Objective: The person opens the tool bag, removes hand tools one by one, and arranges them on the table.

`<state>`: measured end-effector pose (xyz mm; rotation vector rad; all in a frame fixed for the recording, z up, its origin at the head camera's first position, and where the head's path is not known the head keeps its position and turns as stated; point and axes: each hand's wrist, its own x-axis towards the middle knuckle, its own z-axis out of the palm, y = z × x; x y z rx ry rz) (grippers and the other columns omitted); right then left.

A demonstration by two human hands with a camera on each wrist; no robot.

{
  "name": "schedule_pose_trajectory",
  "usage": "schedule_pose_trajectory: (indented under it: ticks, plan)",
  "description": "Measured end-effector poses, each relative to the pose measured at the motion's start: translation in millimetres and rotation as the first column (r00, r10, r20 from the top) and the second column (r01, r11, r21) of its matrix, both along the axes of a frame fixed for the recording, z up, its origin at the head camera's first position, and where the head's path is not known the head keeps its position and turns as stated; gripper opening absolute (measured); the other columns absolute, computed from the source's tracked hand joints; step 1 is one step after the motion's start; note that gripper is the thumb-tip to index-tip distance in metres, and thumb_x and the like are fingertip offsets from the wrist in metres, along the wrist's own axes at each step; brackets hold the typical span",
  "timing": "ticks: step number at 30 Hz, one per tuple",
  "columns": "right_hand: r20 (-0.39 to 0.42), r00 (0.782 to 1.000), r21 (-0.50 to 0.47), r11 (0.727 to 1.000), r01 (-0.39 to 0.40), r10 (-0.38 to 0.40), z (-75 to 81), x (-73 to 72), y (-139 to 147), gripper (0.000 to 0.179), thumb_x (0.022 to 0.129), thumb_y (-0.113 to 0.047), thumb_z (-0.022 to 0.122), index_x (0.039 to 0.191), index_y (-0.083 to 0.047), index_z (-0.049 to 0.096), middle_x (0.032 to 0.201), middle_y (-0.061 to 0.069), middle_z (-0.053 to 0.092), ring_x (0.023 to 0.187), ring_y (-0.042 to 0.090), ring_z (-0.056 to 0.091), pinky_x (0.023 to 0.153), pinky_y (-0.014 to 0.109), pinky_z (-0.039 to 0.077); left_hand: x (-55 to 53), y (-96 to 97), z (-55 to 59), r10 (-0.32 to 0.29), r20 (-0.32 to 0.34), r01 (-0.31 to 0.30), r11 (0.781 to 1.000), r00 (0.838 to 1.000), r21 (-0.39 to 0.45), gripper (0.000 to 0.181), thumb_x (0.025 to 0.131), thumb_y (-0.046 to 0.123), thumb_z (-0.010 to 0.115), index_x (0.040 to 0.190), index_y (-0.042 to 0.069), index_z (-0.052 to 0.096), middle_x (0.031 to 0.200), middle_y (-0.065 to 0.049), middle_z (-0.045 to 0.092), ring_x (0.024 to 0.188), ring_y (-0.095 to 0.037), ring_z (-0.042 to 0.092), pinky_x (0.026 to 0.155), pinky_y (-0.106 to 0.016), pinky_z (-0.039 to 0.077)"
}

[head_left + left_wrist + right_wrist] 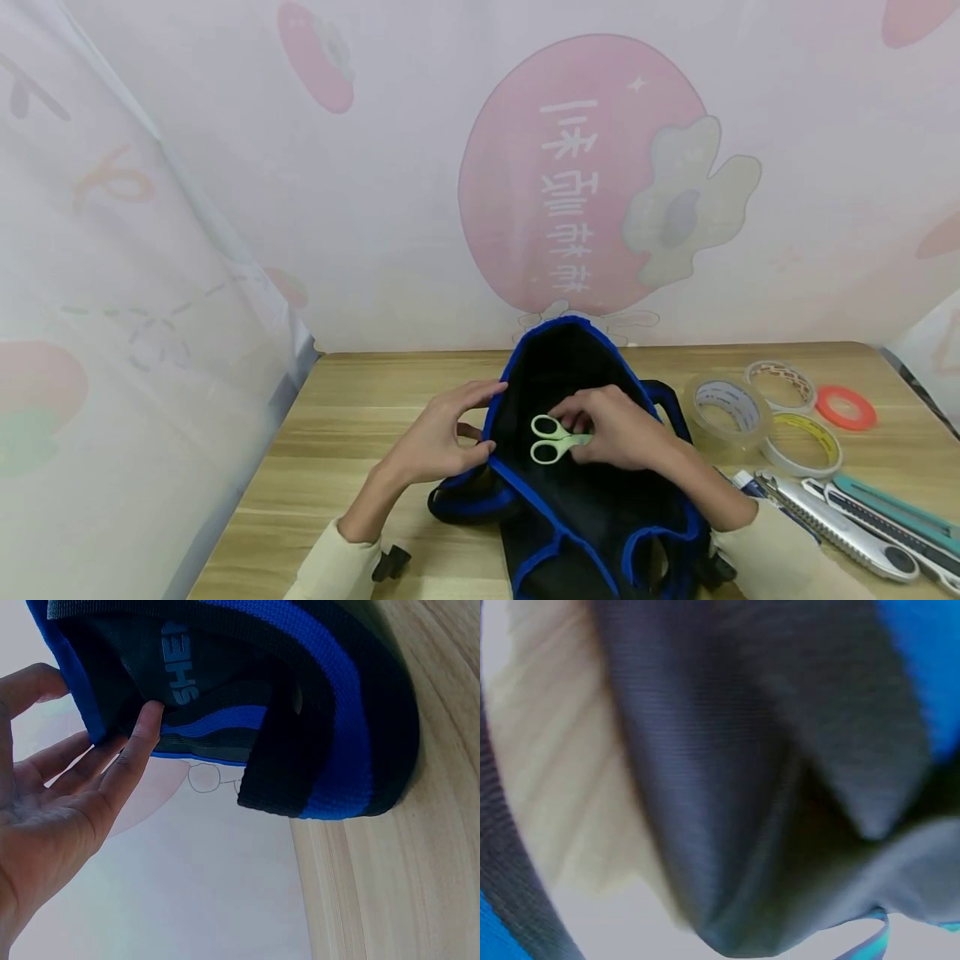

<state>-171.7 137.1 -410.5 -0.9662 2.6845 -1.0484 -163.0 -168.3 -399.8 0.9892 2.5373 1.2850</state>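
Note:
A black bag (600, 496) with blue edging stands with its mouth spread, its back flap raised. My left hand (435, 433) grips the left rim between thumb and fingers. In the left wrist view, the left hand (71, 802) holds the bag's blue-edged side, beside a wide strap (345, 727). My right hand (618, 429) pinches a pair of scissors (573, 439) by the blade end, over the bag's mouth. The light green ring handles point left; the blades are hidden. Blurred dark fabric (697, 787) fills much of the right wrist view, where the right hand does not show.
On the table (375, 417) at the right lie a clear tape roll (753, 429), a white-rimmed roll (806, 392), a yellow-cored roll (832, 467) and a red-orange roll (862, 417). A silver utility knife (840, 525) and a teal cutter (900, 507) lie nearer. A printed curtain hangs behind.

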Motion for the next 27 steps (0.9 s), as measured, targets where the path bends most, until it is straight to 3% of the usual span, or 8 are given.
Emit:
schedule_pose_trajectory:
  ticks: [13, 21, 27]
  plan:
    - [-0.048, 0.996, -0.047, 0.996, 0.07, -0.073, 46.5, 26.3, 29, 0.044, 0.085, -0.005, 0.083, 0.128, -0.012, 0.077, 0.1, -0.007, 0.072, 0.088, 0.003, 0.064, 0.075, 0.023, 0.059, -0.5, 0.3, -1.3, -0.007, -0.003, 0.007, 1.0, 1.0, 0.009, 0.076, 0.091, -0.001, 0.074, 0.161, 0.006, 0.047, 0.167, -0.015, 0.046, 0.141, -0.04, 0.059, 0.087, -0.024, 0.064]
    - [-0.075, 0.986, -0.089, 0.986, 0.144, -0.151, 58.8, 37.2, 63, 0.047, 0.084, -0.001, 0.084, 0.129, -0.012, 0.077, 0.1, -0.008, 0.073, 0.087, 0.002, 0.064, 0.074, 0.024, 0.059, -0.1, -0.2, -0.9, -0.001, -0.013, 0.001, 1.0, 1.0, 0.005, 0.076, 0.091, 0.0, 0.075, 0.161, 0.005, 0.047, 0.167, -0.015, 0.046, 0.141, -0.041, 0.06, 0.087, -0.026, 0.065]
    - [-0.122, 0.97, -0.071, 0.976, 0.205, -0.212, 56.9, 42.5, 96, 0.048, 0.083, -0.006, 0.089, 0.129, -0.009, 0.076, 0.103, -0.007, 0.074, 0.089, 0.0, 0.064, 0.076, 0.024, 0.061, -0.5, -0.4, -1.6, -0.001, -0.017, 0.001, 1.0, 1.0, 0.005, 0.076, 0.091, 0.0, 0.075, 0.161, 0.005, 0.047, 0.167, -0.015, 0.046, 0.141, -0.041, 0.06, 0.088, -0.029, 0.066]
